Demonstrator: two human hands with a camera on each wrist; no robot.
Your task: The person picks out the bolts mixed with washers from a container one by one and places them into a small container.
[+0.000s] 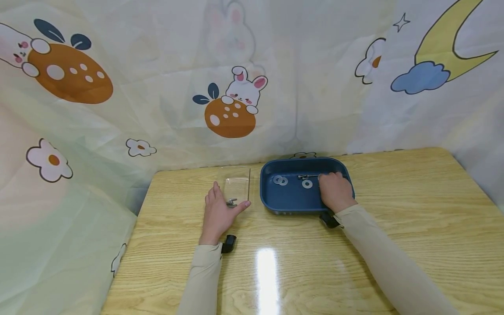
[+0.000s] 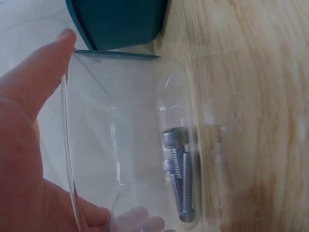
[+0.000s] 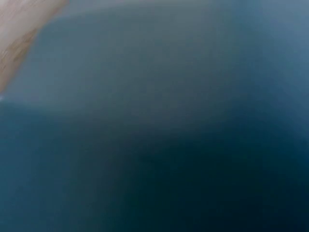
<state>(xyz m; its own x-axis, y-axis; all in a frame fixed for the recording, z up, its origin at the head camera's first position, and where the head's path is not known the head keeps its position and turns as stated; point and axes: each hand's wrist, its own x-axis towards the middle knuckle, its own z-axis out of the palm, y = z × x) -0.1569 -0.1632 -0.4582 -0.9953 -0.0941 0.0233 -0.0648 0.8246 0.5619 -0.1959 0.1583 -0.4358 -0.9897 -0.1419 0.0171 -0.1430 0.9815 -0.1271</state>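
My left hand (image 1: 217, 215) holds a clear plastic box (image 1: 237, 186), thumb on one side and fingers around the other. Three socket-head bolts (image 2: 186, 179) lie together inside it, along the bottom in the left wrist view. My right hand (image 1: 336, 191) reaches down into a blue tray (image 1: 291, 202) near its right end, its fingertips hidden behind the hand. Just left of it are long thin bolts (image 1: 305, 177) and a flat washer (image 1: 307, 184). Two more washers (image 1: 280, 180) overlap at the tray's left. The right wrist view is blurred, showing mostly the tray's blue surface.
The box and tray stand side by side near the back of a wood-grain table (image 1: 315, 262), with a narrow gap between them. A printed cloth curtain (image 1: 169, 109) hangs directly behind the table and along its left side.
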